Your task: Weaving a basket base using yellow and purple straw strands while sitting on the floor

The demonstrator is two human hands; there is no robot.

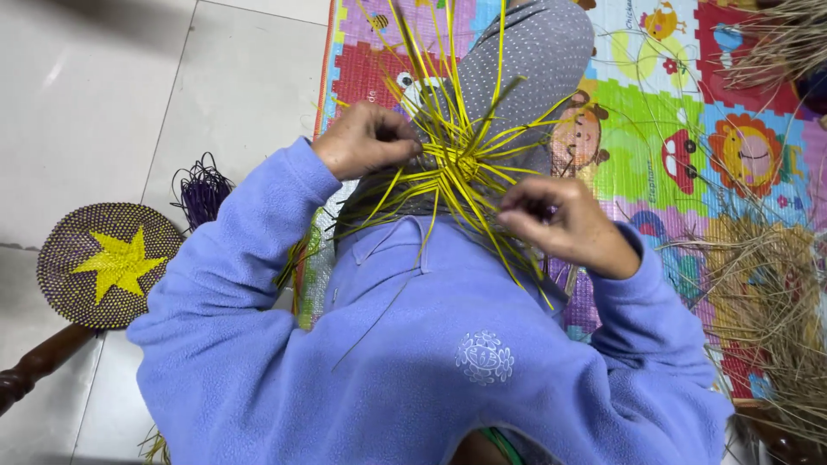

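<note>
A bundle of yellow weaving strips [457, 164] radiates from a woven centre resting on my grey-trousered knee [534, 52]. My left hand [366, 142] pinches strips at the left side of the centre. On the right side, my right hand [568, 224] is closed on several yellow strips, fingers curled over them. Some green strips [366, 211] lie mixed under the yellow ones. My blue fleece sleeves fill the lower part of the view.
A finished round woven fan [108, 263], purple with a yellow star, lies on the tiled floor at left with a dark wooden handle [39, 366]. Purple strips [200, 191] lie beside it. Dry straw [767, 301] is piled at right on a colourful play mat [655, 129].
</note>
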